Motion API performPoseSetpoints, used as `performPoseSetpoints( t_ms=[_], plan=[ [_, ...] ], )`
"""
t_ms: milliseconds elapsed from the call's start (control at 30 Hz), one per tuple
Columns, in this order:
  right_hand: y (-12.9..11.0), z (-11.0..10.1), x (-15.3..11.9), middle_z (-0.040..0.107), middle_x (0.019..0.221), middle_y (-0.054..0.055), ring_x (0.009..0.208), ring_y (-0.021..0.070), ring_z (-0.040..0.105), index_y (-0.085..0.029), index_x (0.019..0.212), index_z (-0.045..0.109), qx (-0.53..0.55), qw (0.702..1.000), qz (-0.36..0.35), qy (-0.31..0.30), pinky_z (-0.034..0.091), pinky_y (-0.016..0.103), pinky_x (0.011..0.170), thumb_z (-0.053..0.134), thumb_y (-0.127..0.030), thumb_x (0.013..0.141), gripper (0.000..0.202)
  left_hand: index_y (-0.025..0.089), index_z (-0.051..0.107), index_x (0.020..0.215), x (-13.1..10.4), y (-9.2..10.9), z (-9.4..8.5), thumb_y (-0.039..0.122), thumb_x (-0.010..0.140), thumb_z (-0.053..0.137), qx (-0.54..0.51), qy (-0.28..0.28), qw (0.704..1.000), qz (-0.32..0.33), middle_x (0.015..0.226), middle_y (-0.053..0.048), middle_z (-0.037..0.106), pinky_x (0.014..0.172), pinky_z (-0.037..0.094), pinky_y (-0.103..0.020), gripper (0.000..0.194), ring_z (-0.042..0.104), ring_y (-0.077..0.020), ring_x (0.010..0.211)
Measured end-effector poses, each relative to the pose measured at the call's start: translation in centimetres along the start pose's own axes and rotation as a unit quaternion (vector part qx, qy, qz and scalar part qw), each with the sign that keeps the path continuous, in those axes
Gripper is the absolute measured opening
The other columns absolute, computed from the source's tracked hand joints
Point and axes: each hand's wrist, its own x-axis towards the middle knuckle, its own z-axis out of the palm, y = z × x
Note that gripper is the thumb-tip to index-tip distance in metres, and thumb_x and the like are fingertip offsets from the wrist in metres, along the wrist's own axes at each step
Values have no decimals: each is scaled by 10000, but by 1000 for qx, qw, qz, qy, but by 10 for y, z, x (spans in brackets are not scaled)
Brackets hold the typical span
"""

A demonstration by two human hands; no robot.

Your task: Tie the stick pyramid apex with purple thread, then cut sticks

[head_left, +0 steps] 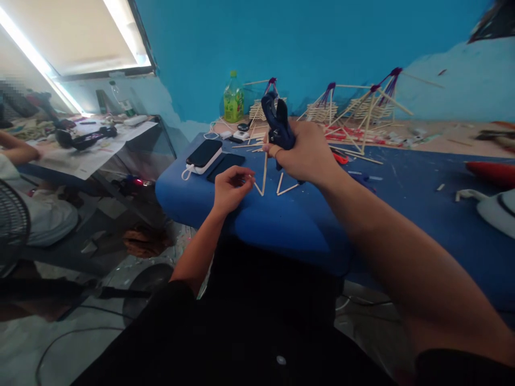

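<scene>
My right hand (308,153) is closed around a dark blue tool (277,123) with two prongs pointing up; its exact kind is unclear. The thumb and fingertips of that hand are by the upper end of a thin wooden stick (264,177). Closer to the table's left side, my left hand (233,190) is closed in a pinch on the end of another thin stick (258,188). These two sticks meet low down in a V. Just right of them, a second V of sticks (287,190) rests on the blue table (273,220).
A white-edged device (204,155) and a dark flat phone-like thing (227,165) lie at left. Behind are a green bottle (233,99) and stick structures (370,104) with purple joints. At far left, a person's arm (20,150) shows beside another table (84,161).
</scene>
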Motion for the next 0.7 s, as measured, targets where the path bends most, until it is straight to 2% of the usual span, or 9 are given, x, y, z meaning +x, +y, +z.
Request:
performPoseSetpoints(
  t_ms=[100,233,367,467,533,600,700],
  plan=[
    [-1,0,1,653,734,32,795,284,667,-274,865,674,-4,1000,17,-5,527,426,736,780,-353,853,132,176,812,891,-8,14,-13,264,869,793,47,-34,998,20,827,-33,766,637,543,-230,93,664,-113,690],
    [-3,-2,1,660,760,36,811,288,666,-276,845,653,-4,1000,24,-7,538,445,772,788,-325,858,144,185,854,907,-18,38,-34,204,894,738,206,-94,974,17,879,-52,785,675,561,-263,118,690,-135,703],
    [-3,-2,1,676,766,44,816,285,673,-262,853,670,-12,1000,18,-4,545,444,772,768,-295,851,104,209,889,966,-26,57,-44,156,899,701,414,-157,897,-3,900,-75,796,748,570,-337,206,712,-203,749],
    [-3,-2,2,667,744,50,815,289,679,-251,858,687,-20,1000,10,-3,548,439,773,758,-279,826,83,209,881,961,-31,62,-38,151,906,660,524,-165,836,-14,962,-110,798,726,554,-368,235,712,-240,731],
    [-3,-2,3,660,732,50,820,293,680,-252,863,694,-19,1000,3,-1,553,438,784,762,-292,819,91,198,859,882,-34,60,-33,151,893,652,561,-156,813,-21,935,-120,780,685,527,-369,212,697,-248,697],
    [-3,-1,3,659,730,54,820,298,677,-254,864,695,-15,1000,0,2,556,444,790,770,-305,819,102,195,839,828,-35,56,-30,152,876,655,567,-139,812,-22,901,-121,765,666,510,-370,195,682,-251,683],
    [-2,-1,3,651,721,55,809,302,675,-257,854,682,-11,1000,6,4,554,456,790,773,-301,828,104,211,832,839,-33,46,-31,145,834,681,531,-97,842,-17,850,-94,758,689,524,-369,166,667,-241,685]
  ],
)
